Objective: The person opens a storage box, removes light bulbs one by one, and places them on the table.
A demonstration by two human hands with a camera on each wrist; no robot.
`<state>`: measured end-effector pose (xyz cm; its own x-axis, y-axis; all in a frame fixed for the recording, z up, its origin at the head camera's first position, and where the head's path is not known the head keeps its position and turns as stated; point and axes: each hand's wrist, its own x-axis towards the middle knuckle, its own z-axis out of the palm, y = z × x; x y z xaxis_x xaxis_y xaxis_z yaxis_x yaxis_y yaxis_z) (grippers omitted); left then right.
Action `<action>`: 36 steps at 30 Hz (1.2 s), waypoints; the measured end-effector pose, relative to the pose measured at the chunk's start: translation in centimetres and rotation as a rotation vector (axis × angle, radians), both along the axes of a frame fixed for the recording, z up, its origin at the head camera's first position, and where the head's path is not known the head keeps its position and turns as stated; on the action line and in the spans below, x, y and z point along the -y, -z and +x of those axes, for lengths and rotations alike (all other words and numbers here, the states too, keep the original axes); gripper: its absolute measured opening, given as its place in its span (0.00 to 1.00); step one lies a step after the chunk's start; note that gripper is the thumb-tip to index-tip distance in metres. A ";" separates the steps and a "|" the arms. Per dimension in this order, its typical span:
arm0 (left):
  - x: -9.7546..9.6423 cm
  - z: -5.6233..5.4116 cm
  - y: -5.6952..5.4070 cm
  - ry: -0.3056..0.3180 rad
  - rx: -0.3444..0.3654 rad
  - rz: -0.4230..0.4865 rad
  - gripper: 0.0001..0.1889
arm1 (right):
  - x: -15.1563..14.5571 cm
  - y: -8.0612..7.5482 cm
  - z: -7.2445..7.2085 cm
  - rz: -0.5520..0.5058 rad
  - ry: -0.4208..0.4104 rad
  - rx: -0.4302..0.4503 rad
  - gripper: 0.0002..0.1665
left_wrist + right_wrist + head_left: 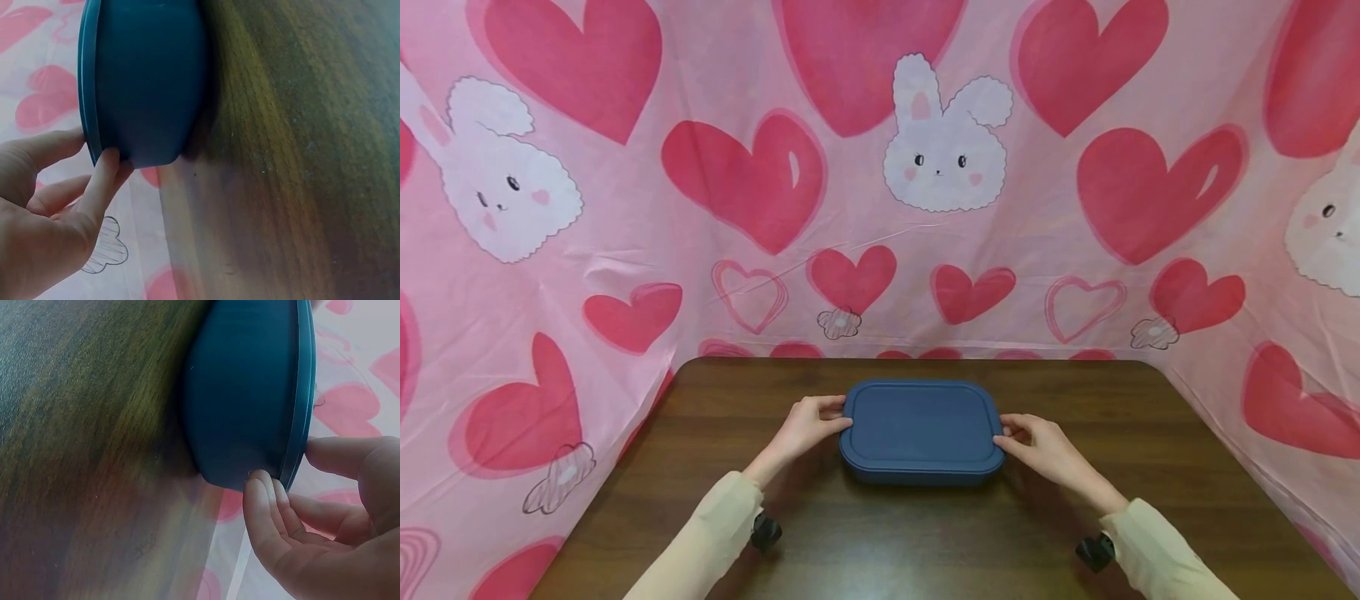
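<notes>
A dark blue rectangular lidded container with rounded corners lies on the wooden table, its lid on. At its left end my left hand pinches the lid's rim, thumb on top and fingers below. My right hand grips the opposite end the same way. In the left wrist view, the left fingertips press under the lid's edge against the container's side. The right wrist view has the right fingertips under the rim too, with the thumb on the lid. The container's underside is hidden.
The brown wooden table extends around the container. A pink cloth with hearts and rabbit faces hangs behind and at both sides. Black wrist cameras sit under the left sleeve and right sleeve.
</notes>
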<state>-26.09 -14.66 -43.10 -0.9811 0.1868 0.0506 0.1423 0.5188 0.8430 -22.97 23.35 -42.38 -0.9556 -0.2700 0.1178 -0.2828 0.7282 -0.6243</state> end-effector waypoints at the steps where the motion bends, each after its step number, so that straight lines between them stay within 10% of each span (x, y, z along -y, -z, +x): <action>1: 0.0 0.0 0.0 -0.003 0.004 0.001 0.25 | 0.0 0.0 0.0 0.000 -0.001 -0.002 0.28; 36: 2.3 0.0 -2.6 -0.001 -0.010 -0.070 0.26 | 2.2 -1.9 0.6 -0.063 -0.065 -0.069 0.29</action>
